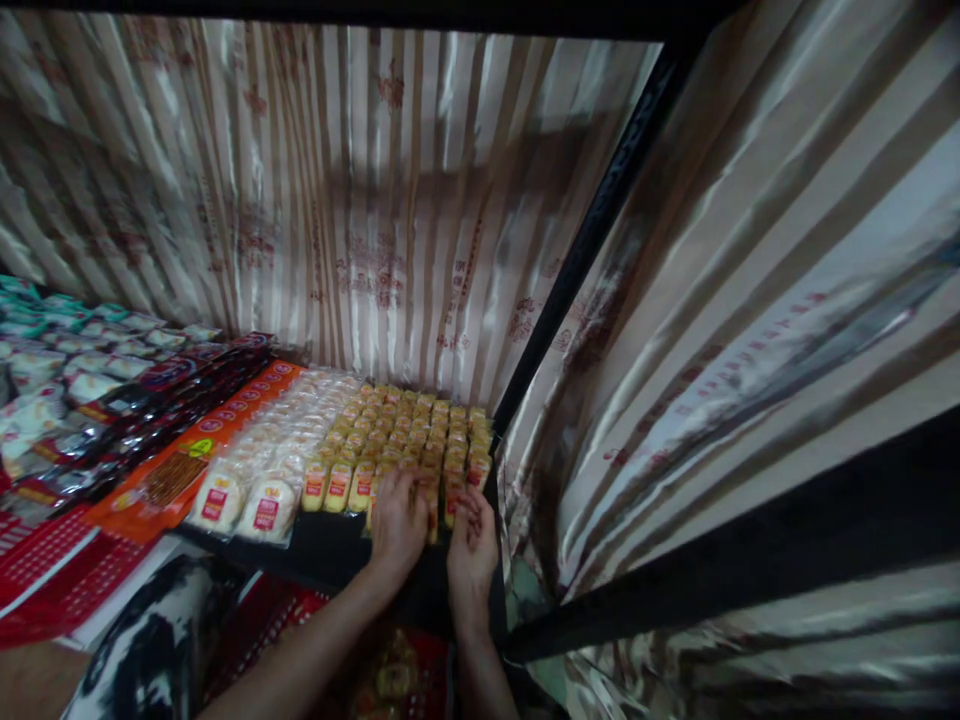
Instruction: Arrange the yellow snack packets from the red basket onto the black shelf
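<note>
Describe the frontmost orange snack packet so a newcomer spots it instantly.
Find the black shelf below the printed curtain. Between dark packets and white round packs, in front, lies the orange snack packet. Bright orange, it shows brown sticks, unlike either neighbour.

Dim; shiny striped sheeting behind black post
</note>
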`<move>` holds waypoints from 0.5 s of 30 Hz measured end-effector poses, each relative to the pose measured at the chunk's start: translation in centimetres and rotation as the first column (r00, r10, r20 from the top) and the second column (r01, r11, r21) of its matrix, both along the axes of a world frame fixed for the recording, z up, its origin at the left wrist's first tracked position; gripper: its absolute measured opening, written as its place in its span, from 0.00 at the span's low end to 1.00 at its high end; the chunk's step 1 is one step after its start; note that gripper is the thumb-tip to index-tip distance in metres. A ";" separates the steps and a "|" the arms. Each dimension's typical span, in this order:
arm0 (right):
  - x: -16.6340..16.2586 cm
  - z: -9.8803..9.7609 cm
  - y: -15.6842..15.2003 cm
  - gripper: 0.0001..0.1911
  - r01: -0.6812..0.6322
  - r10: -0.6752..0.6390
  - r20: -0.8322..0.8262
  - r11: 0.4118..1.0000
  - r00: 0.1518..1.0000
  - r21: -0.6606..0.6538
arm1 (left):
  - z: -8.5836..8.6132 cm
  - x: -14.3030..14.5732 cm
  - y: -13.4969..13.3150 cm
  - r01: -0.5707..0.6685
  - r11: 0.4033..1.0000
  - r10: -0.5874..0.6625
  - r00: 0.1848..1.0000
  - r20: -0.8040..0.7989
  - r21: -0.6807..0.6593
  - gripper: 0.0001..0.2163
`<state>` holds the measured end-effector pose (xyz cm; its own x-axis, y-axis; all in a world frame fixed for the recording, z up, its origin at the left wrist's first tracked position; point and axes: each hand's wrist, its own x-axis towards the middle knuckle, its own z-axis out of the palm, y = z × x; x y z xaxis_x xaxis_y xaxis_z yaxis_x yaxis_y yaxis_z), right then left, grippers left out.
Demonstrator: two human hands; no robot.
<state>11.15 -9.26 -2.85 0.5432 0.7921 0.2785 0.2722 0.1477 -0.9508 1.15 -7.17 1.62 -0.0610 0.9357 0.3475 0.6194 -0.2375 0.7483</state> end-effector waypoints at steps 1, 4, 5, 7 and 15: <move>-0.5 0.2 -0.3 0.19 -0.046 0.046 0.023 0.999 0.999 -0.016 | -0.8 -0.9 -0.8 -0.043 0.999 0.044 0.999 0.030 -0.027 0.10; -2.2 0.1 -1.3 0.15 -0.172 0.185 0.186 0.982 0.965 -0.081 | -2.6 -3.0 -2.6 -0.107 0.989 0.117 0.988 0.101 -0.106 0.09; -2.8 0.0 -1.6 0.14 -0.200 0.218 0.257 0.975 0.942 -0.093 | -3.0 -3.5 -2.9 -0.126 0.984 0.140 0.984 0.113 -0.129 0.09; -3.9 -0.3 -2.2 0.14 -0.236 0.254 0.378 0.967 0.890 -0.095 | -3.3 -4.3 -3.1 -0.174 0.968 0.196 0.974 0.113 -0.180 0.10; -4.4 -0.6 -2.9 0.14 -0.089 0.118 0.553 0.993 0.825 -0.081 | -2.5 -4.2 -3.2 -0.080 0.959 0.097 0.994 0.048 -0.271 0.08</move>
<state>6.76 -12.13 -3.41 0.2223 0.8556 0.4675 0.7423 0.1623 -0.6501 -3.06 -10.36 -0.88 -0.1609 0.9839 0.0775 0.5810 0.0310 0.8133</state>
